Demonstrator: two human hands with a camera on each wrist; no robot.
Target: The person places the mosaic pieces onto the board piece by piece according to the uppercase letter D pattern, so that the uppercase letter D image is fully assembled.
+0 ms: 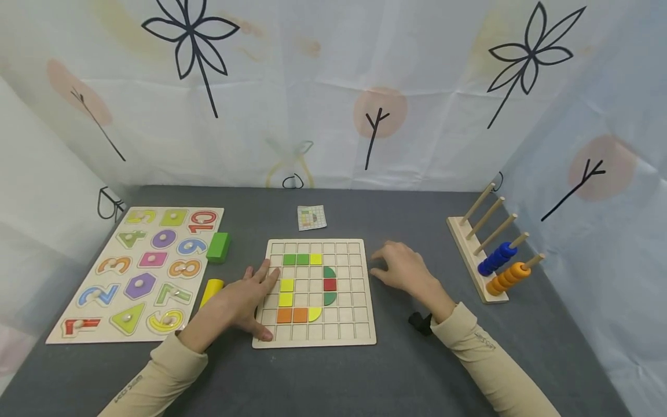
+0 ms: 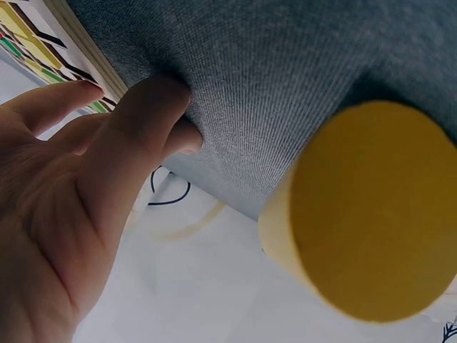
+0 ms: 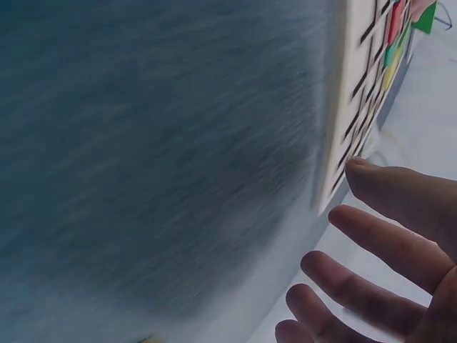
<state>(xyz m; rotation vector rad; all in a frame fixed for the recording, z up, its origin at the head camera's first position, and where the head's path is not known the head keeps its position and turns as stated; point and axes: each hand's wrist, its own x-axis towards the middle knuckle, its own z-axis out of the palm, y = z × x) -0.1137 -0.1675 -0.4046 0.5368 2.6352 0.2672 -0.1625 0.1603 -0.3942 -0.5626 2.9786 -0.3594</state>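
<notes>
A light wooden grid board [image 1: 346, 318] lies on the dark table, with green, yellow, red and orange pieces set in its squares. Some pieces are square and a few have a rounded side. My left hand [image 1: 244, 302] rests at the board's left edge, fingers spread, the thumb near the lower left corner. Just off the board's right edge is my right hand [image 1: 403, 267], its fingers loosely bent and holding nothing. In the right wrist view, the right hand's fingers [image 3: 385, 239] are apart beside the board [image 3: 343, 107]. A small printed card [image 1: 311, 218] lies behind the board.
To the left is a number-and-shape puzzle board [image 1: 104, 307], with a green block [image 1: 218, 248] at its right edge. A yellow cylinder [image 1: 211, 289] stands close to my left forearm. A wooden peg stand [image 1: 471, 263] with blue and orange rings is at the right.
</notes>
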